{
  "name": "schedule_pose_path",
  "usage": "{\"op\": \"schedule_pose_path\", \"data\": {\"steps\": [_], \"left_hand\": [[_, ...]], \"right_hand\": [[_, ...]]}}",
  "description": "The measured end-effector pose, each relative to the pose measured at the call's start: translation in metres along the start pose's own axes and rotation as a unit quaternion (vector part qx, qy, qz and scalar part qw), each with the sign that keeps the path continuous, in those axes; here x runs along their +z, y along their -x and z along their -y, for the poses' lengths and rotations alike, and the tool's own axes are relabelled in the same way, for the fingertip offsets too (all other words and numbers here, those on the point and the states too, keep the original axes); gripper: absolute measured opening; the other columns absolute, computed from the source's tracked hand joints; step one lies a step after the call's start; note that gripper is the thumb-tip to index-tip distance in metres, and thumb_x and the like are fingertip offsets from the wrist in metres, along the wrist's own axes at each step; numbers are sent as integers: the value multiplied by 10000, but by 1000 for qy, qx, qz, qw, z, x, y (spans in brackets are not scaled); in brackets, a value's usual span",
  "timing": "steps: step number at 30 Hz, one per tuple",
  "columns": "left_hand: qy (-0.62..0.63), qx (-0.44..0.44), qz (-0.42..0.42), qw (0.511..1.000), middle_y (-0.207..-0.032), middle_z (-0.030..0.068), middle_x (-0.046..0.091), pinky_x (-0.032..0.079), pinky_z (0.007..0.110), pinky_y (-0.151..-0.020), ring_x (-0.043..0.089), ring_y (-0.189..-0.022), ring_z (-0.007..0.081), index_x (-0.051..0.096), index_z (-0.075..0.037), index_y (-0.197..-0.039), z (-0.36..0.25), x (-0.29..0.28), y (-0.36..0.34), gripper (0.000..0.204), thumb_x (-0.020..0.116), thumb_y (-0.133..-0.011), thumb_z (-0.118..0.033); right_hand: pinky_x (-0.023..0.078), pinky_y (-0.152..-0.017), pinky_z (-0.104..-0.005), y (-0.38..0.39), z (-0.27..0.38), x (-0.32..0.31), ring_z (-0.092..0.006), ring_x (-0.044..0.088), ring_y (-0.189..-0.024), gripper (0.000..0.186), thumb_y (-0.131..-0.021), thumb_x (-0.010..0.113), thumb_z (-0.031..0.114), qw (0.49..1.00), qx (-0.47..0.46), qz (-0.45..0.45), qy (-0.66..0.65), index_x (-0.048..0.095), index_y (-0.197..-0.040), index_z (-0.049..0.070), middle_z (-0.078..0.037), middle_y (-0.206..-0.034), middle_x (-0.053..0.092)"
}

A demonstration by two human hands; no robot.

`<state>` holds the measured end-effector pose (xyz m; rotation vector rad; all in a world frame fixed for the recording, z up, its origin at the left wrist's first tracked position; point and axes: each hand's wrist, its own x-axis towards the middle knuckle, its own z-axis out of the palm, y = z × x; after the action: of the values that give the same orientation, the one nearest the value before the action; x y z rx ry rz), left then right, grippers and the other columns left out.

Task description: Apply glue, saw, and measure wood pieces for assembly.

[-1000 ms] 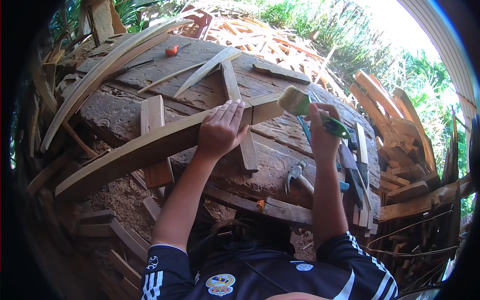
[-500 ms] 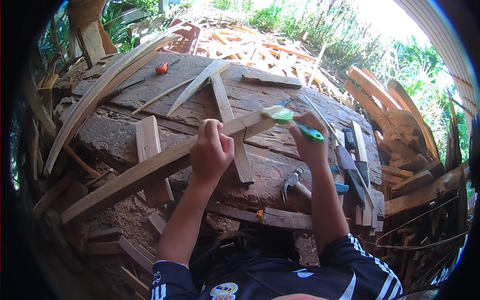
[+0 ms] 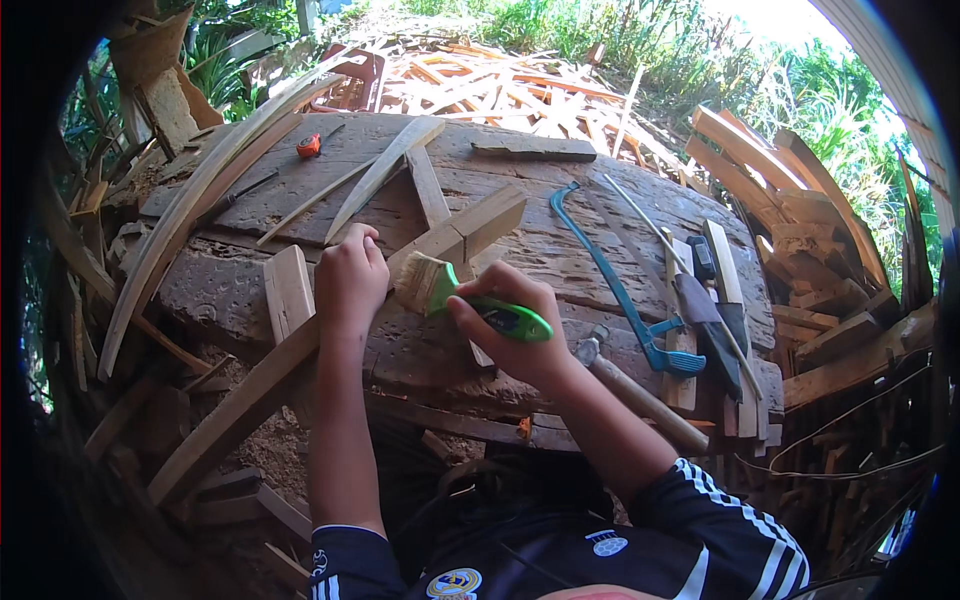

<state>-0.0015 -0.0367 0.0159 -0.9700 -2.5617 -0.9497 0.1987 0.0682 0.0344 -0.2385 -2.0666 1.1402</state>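
Note:
A long squared wooden beam [image 3: 470, 232] runs slantwise from the lower left up to the middle of the workbench, with a dark line across it near its far end. My left hand [image 3: 350, 272] is closed round the beam, its fingers curled over the top. My right hand [image 3: 515, 300] grips a paintbrush [image 3: 518, 318] by its green handle. The pale bristles point left and lie at the beam's near side, close to my left hand; whether they touch the wood I cannot tell. Under the beam, a narrower wooden strip [image 3: 428, 187] crosses it.
A teal-framed hacksaw [image 3: 612, 270] and a hammer [image 3: 645, 395] lie right of my right hand. Wooden strips and a dark cloth-like piece [image 3: 700, 300] lie beyond. A red tape measure [image 3: 309, 146] sits far left on the rough workbench [image 3: 540, 210]. Stacked offcuts [image 3: 810, 250] stand at the right.
The brush and my right hand have moved left and nearer along the beam, from its far end. My left hand has slid left along it. The hacksaw and hammer now show fully.

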Motion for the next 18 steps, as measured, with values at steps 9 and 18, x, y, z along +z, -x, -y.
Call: {"op": "schedule_pose_path", "data": {"steps": [9, 18], "left_hand": [[2, 13, 6, 1000, -806, 234, 700, 561, 533, -696, 693, -784, 434, 686, -77, -967, -3, 1, 2, 240, 512, -986, -241], [-8, 25, -27, 999, -757, 237, 688, 564, 534, -650, 696, -731, 424, 643, -66, -862, 0, 2, 3, 251, 527, -980, -255]], "right_hand": [[522, -614, -265, -33, -39, -59, -121, 699, -695, 111, -872, 775, 102, 978, 6, -152, 145, 694, -905, 34, -103, -753, 729], [511, -552, -271, -52, -29, -43, -129, 714, -675, 154, -903, 750, 131, 964, -46, -190, 181, 643, -855, 31, -72, -723, 724]]}}
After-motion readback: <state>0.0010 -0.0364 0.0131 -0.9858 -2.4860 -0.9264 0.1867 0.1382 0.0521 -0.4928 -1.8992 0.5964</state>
